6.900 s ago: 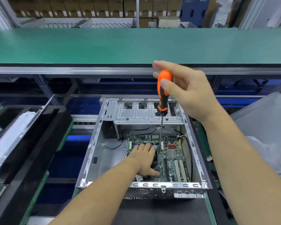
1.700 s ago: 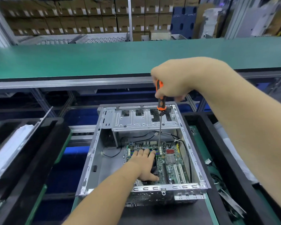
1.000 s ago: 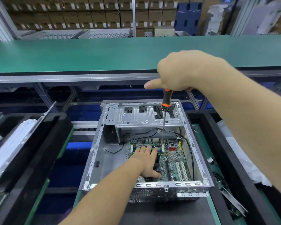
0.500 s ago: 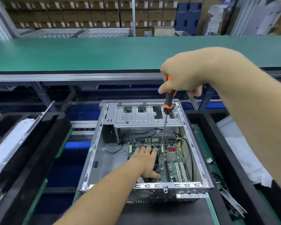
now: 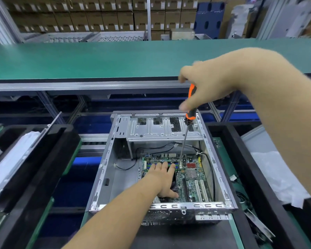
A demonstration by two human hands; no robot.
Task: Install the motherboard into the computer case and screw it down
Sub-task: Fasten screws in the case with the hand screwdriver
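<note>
A: Head view, assembly line: an open metal case sits on a dark mat, its lid side up. What lies inside?

B: A green motherboard lies flat on the case floor, toward the right wall. Black cables loop along that wall and across the back, under a silver drive cage that spans the far end of the case.

A: And the hands?

B: The left hand rests palm down on the board, fingers straight and spread toward the far end, thumb pointing to the near rim. The right hand is raised above the case, fingers curled round the orange-and-black handle of a screwdriver. Motion blur softens those fingers.

A: Where does the tool point?

B: Its thin shaft slants down past the cage, and the tip meets the board just beside the left hand's index finger. Whether it sits in a screw is too small to tell.

A: Anything around the case?

B: A black foam tray stands to the left, holding a long pale wrapped part. Another black tray to the right holds white crumpled plastic. A green belt runs across behind, with stacked brown cartons beyond it.
</note>
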